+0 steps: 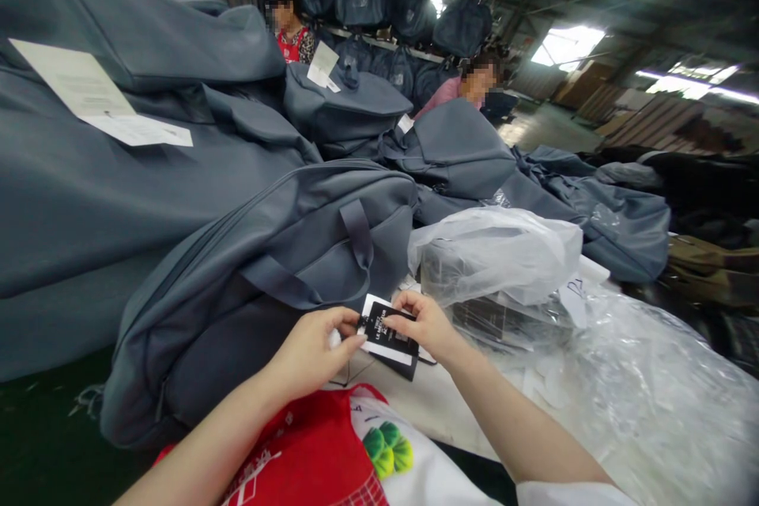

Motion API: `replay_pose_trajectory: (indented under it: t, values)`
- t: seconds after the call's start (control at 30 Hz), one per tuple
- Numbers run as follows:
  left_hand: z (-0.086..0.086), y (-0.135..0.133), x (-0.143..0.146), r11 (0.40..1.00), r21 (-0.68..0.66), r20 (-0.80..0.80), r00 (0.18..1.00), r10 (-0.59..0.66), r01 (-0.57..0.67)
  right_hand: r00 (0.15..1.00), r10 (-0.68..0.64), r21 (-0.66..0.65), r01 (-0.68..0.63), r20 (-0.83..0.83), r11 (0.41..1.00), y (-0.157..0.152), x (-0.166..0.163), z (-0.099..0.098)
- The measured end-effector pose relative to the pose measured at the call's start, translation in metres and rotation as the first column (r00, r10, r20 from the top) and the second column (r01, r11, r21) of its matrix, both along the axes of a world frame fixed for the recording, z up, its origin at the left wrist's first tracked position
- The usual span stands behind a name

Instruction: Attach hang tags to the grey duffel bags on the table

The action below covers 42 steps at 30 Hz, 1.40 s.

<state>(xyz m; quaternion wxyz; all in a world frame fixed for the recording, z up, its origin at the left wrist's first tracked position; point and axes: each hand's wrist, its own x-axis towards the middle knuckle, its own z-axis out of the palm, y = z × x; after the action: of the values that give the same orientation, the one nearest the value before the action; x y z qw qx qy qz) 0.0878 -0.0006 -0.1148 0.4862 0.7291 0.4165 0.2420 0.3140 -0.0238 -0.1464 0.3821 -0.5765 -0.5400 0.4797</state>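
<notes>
Between my two hands is a small stack of black and white hang tags point(388, 336), with white print on the black face. My left hand point(320, 348) pinches the tags at their left edge, thumb toward me. With thumb and fingers, my right hand point(430, 324) grips their upper right side. Just behind them lies a dark blue-grey duffel bag point(285, 245), its strap handle point(356, 233) looped over the front. A thin cord shows below my left fingers; where it leads I cannot tell.
To the right, a translucent plastic bag point(504, 245) holds dark tags on the white table point(451, 403), beside heaped clear plastic wrap point(640, 379). More blue-grey bags point(349, 103) are piled left and behind. Two people point(290, 28) are beyond the pile.
</notes>
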Motion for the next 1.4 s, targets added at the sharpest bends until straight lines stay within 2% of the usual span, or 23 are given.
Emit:
replay_pose_trajectory:
  t: [0.1,0.17,0.27,0.33,0.4,0.47,0.53,0.63,0.8,0.93,1.03,1.1,1.17,1.2,1.23,1.3,1.33,1.4]
  values:
    - [0.000,-0.002,0.004,0.992,0.128,-0.080,0.996,0.027,-0.016,0.999,0.021,0.020,-0.022,0.026,1.000,-0.002,-0.005,0.003]
    - [-0.001,-0.001,0.004,0.984,0.181,-0.120,0.993,0.018,0.004,0.999,0.032,-0.005,-0.033,-0.022,0.999,-0.004,-0.007,0.005]
    - [-0.001,0.002,-0.002,0.986,0.166,-0.086,0.995,0.050,-0.036,0.990,0.015,-0.088,-0.028,-0.143,0.996,-0.005,-0.003,0.008]
    - [-0.001,0.004,-0.006,0.990,0.056,-0.004,0.991,0.132,-0.131,0.983,-0.005,-0.125,-0.018,-0.185,0.992,-0.006,0.001,0.009]
    - [-0.002,0.004,-0.008,0.971,-0.138,0.091,0.973,0.210,-0.196,0.979,-0.006,-0.138,-0.022,-0.202,0.990,-0.006,0.005,0.010]
    - [-0.003,0.002,-0.006,0.917,-0.348,0.182,0.945,0.272,-0.196,0.978,0.008,-0.140,-0.038,-0.209,0.989,-0.007,0.007,0.009]
    - [-0.004,0.000,-0.003,0.852,-0.490,0.252,0.906,0.339,-0.183,0.975,0.014,-0.142,-0.047,-0.220,0.989,-0.007,0.005,0.009]
    - [-0.002,-0.001,-0.001,0.792,-0.576,0.303,0.848,0.435,-0.201,0.972,0.004,-0.147,-0.040,-0.236,0.988,-0.008,0.001,0.010]
    - [0.005,0.005,-0.007,0.743,-0.622,0.379,0.736,0.561,-0.246,0.971,-0.005,-0.176,-0.038,-0.240,0.984,-0.009,0.001,0.010]
    - [0.006,0.007,-0.011,0.724,-0.658,0.375,0.743,0.555,-0.208,0.947,-0.051,-0.203,-0.015,-0.317,0.979,-0.010,0.004,0.008]
    - [0.009,0.007,-0.012,0.682,-0.706,0.366,0.726,0.583,-0.192,0.946,-0.049,-0.203,-0.017,-0.320,0.979,-0.010,0.003,0.007]
    - [0.014,0.008,-0.018,0.626,-0.778,0.431,0.683,0.590,-0.049,0.952,-0.039,-0.195,-0.022,-0.305,0.981,-0.009,0.002,0.007]
    - [0.022,0.010,-0.031,0.580,-0.798,0.549,0.589,0.593,0.161,0.962,-0.027,-0.185,-0.025,-0.271,0.982,-0.010,0.002,0.006]
    - [0.026,0.011,-0.039,0.590,-0.774,0.611,0.523,0.595,0.233,0.965,-0.028,-0.182,-0.021,-0.260,0.983,-0.010,0.003,0.005]
    - [0.029,0.012,-0.048,0.627,-0.735,0.665,0.458,0.590,0.258,0.965,-0.035,-0.180,-0.013,-0.259,0.984,-0.010,0.003,0.004]
    - [0.035,0.012,-0.063,0.734,-0.650,0.736,0.405,0.543,0.196,0.957,-0.061,-0.179,0.009,-0.284,0.984,-0.012,0.004,0.004]
    - [0.037,0.011,-0.068,0.781,-0.607,0.751,0.427,0.504,0.146,0.951,-0.073,-0.180,0.019,-0.300,0.983,-0.012,0.003,0.005]
    - [0.039,0.008,-0.071,0.847,-0.523,0.751,0.519,0.408,0.090,0.945,-0.085,-0.180,0.028,-0.317,0.983,-0.013,0.000,0.008]
